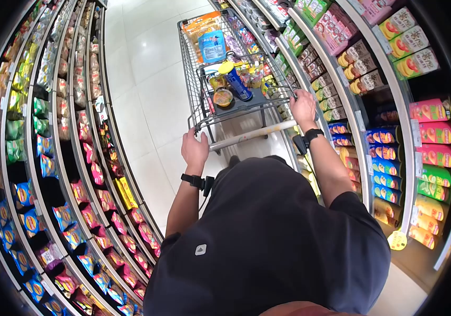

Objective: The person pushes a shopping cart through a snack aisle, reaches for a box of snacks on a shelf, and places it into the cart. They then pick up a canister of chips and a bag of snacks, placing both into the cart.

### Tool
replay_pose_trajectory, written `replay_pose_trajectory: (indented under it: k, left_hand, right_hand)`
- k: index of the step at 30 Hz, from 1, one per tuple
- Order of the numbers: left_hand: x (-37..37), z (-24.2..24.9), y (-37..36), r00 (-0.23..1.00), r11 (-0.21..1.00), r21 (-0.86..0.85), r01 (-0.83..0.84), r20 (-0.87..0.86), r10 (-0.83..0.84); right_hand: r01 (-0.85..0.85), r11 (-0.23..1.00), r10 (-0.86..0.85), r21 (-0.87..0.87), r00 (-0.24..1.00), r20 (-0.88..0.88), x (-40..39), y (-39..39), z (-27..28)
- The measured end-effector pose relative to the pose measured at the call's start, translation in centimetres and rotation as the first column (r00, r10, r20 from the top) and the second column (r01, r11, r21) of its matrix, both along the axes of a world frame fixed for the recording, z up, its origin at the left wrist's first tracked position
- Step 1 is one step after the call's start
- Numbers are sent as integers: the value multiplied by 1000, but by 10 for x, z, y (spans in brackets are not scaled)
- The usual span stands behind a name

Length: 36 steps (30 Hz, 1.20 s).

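A wire shopping cart point(187, 79) stands ahead of me in the aisle. My left hand point(195, 148) is closed around the left end of its frame, beside the pale handle bar point(254, 135). At the opposite end, my right hand point(304, 109) wraps around the right corner of the cart. Inside the cart lie a blue can with a yellow lid point(236, 82), a round clear-lidded tub point(223, 97), a light blue packet point(212, 46) and an orange bag point(200, 25). Several colourful packets fill its right side. Fingers of both hands are partly hidden.
Shelves of bagged snacks point(73, 221) run along the left. Close to the cart's right side, another shelf holds boxes point(417, 63) and chip canisters point(386, 166). A pale tiled floor point(144, 73) stretches forward between them. A round yellow tag point(397, 240) juts from the right shelf.
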State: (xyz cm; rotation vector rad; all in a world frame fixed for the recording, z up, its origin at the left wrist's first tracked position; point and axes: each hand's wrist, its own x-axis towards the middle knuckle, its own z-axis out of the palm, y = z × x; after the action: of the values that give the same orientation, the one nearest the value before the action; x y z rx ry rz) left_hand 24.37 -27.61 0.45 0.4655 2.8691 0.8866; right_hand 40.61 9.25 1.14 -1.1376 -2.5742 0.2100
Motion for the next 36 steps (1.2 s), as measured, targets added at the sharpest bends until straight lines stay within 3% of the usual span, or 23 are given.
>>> replay_pose_trajectory:
  k: [4,11,12,15,17,19,21,23,25,27,29,31,33,36]
  left_hand:
    - [-1,2,-1,1000,1000,16,11,13,-11]
    - [-6,-1,5,1000,1000,5,4,26,-4]
    - [-8,2,8,1000,1000,3,-12,26,12]
    - [-17,12,19,995,999,-15,-36,92,37]
    - [-22,5,21,996,998,-46,-33,79,37]
    - [-34,8,28,999,995,-96,-6,38,10]
    - [-44,11,33,998,969,-244,30,53,-17]
    - [-51,13,44,998,961,-275,18,64,0]
    - [-59,14,53,996,948,-319,-18,75,45]
    - [-64,11,56,998,953,-302,-16,52,33]
    - [-65,8,58,996,966,-258,-33,69,53]
    - [-67,10,64,997,965,-258,-40,60,57]
    - [-68,12,70,997,965,-257,-48,47,62]
    - [-70,13,75,999,967,-253,-35,-1,35]
  right_hand:
    - [-47,998,51,51,996,-68,2,2,-5]
    - [-56,998,56,32,998,-7,-6,5,0]
    - [-47,997,47,-58,999,-2,-9,7,4]
    - [-133,991,133,-8,991,35,-15,19,-5]
    - [-143,987,149,-76,986,73,-26,21,2]
    - [-297,951,306,-81,944,126,-33,27,1]
    - [-328,938,341,-113,932,125,-45,37,6]
    - [-349,875,375,-337,927,13,-68,50,14]
    - [-380,864,389,-330,920,-41,-91,66,7]
    - [-323,841,368,-434,930,20,-118,81,-1]
    - [-343,836,384,-428,923,11,-139,95,-14]
    - [-374,807,467,-458,878,107,-166,111,-45]
    - [-292,803,494,-520,813,307,-188,124,-69]
    - [-165,721,592,-673,652,474,-221,139,-100]
